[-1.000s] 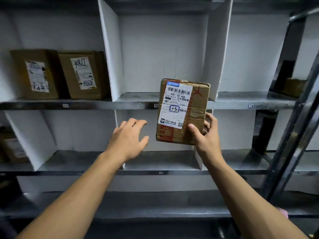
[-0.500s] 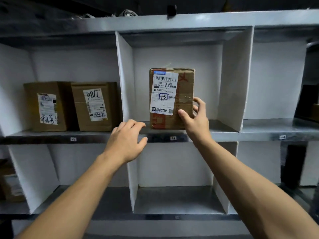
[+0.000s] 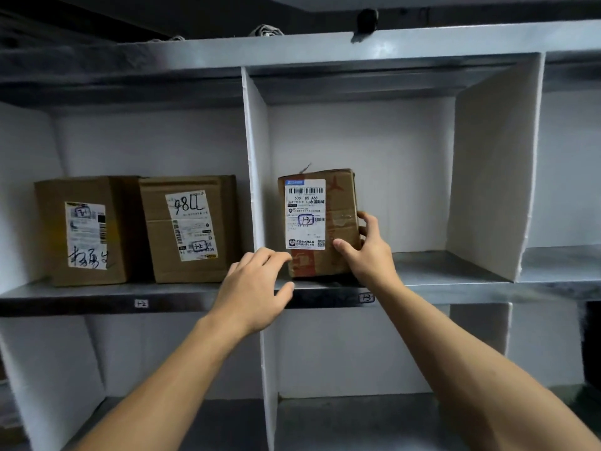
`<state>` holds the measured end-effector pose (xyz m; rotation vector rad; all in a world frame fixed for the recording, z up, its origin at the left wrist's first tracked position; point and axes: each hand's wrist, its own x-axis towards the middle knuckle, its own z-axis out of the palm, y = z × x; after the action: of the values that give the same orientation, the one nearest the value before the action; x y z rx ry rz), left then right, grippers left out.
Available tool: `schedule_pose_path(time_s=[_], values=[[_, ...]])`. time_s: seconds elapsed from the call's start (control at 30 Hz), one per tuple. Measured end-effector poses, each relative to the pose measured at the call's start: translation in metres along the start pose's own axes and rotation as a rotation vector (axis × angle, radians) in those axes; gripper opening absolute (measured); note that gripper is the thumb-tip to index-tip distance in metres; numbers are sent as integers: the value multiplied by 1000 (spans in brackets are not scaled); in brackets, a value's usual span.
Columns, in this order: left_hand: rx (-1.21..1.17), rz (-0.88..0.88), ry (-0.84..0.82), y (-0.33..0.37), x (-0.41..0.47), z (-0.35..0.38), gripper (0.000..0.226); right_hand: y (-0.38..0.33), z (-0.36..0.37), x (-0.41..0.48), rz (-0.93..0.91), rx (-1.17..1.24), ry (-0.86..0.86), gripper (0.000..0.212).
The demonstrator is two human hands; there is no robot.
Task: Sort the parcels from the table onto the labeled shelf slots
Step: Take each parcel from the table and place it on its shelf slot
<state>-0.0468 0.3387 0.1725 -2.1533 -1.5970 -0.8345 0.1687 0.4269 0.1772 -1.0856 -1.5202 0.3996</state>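
Metal shelving is facing us: we are seating the 1-3 parcel above the 1-3 tag, right grip clasping its side, left grip hovering loose. The 98LL carton and another carton are sitting shelved alongside; remaining parcels aren't showing.

The parcel is brown cardboard with faded red print. Its white label has a black barcode and a blue strip on top. The left box and middle box are brown too, their white labels scrawled in black. The shelf is grey metal and the dividers are white.
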Motion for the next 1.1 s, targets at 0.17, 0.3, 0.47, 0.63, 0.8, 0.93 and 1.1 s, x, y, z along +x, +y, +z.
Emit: schedule_pose_path(time_s=[0.17, 0.3, 0.47, 0.63, 0.8, 0.93, 1.1], values=[[0, 61, -7, -8, 5, 11, 47, 6, 6, 7, 48, -25, -27, 70], [46, 101, 5, -10, 2, 22, 48, 10, 7, 9, 59, -34, 4, 71], [23, 96, 80, -7, -3, 25, 47, 11, 8, 5, 63, -73, 15, 73], [-59, 124, 210, 8, -9, 22, 45, 10, -12, -19, -39, -219, 60, 67], [-157, 229, 186, 52, -14, 41, 45, 39, -71, -63, -236, -517, 144, 44], [-213, 250, 40, 108, -14, 73, 49, 69, -132, -109, -244, -899, 124, 38], [-275, 373, -95, 204, -22, 102, 51, 89, -222, -178, -39, -1212, 7, 40]])
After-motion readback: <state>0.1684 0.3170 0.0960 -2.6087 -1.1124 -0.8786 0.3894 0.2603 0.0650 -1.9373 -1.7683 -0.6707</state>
